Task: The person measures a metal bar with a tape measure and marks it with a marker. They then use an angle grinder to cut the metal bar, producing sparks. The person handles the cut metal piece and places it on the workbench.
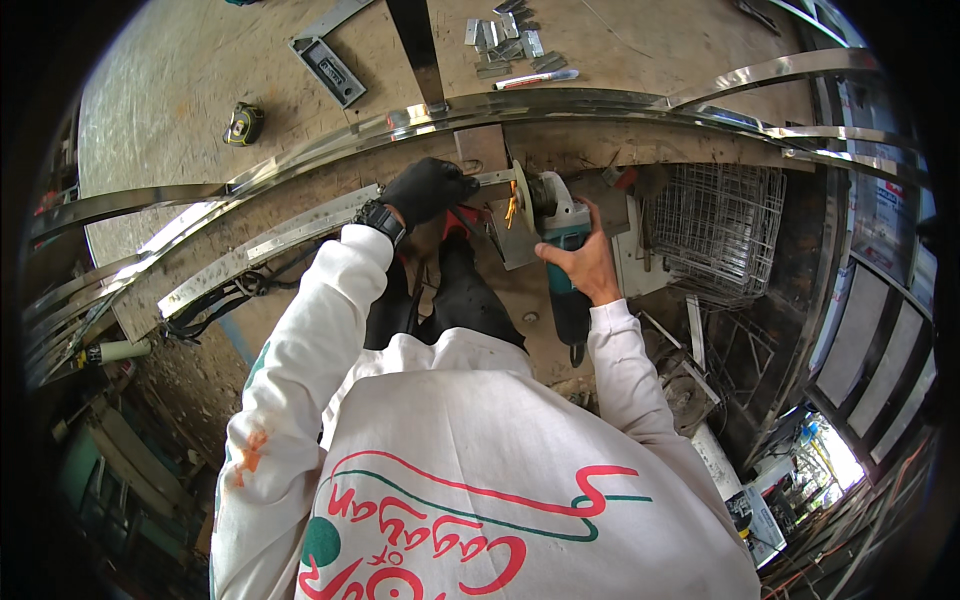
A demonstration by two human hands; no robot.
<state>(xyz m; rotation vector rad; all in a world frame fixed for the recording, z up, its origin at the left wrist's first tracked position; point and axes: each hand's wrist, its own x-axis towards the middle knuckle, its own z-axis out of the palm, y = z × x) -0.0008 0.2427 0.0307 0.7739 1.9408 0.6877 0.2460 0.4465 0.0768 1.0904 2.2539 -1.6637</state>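
Note:
My left hand (430,188), in a black glove, is closed on a long, thin metal bar (290,236) that runs from the lower left past my fingers. My bare right hand (588,262) grips the body of a teal angle grinder (567,243), its thumb laid across the housing. The grinder's thin disc (522,196) meets the bar's right end, and orange sparks (510,207) show beside it. A small flat metal plate (482,148) lies just beyond my left hand.
A polished metal frame (570,99) spans the worktable (180,70) edge. Beyond it are several short metal pieces (508,42), a marker (537,79), a tape measure (243,124) and a square (333,74). Wire racks (722,225) stand at right.

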